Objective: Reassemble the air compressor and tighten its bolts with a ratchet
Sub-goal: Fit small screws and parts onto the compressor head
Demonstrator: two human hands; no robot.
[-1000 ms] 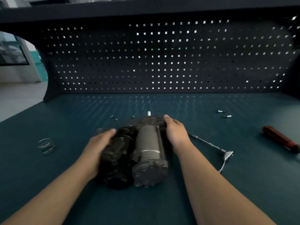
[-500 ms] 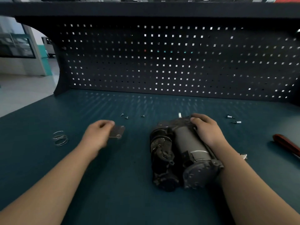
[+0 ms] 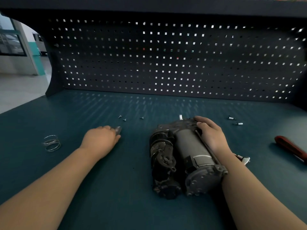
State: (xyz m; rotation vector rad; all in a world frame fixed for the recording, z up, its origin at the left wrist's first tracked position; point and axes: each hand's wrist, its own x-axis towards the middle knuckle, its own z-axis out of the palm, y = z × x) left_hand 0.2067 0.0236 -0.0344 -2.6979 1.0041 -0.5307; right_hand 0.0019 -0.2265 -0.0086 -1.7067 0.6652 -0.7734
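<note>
**On the teal tabletop: compressor braced, small part in the left hand**

Right hand is gripping the far end of the dark grey metal air compressor, which is lying on its side mid-tabletop; likely steadying it. Left hand is pinching a small grey metal piece, blurred, well left of the unit; probably the next part to fit. Silver ratchet is sitting half-hidden under the right forearm. Tiny loose screws, two silver bolts, wire coil spring and red-handled tool are lying apart, blocking nothing.

Left hand pinches a small part; right hand grips the compressor.
</note>
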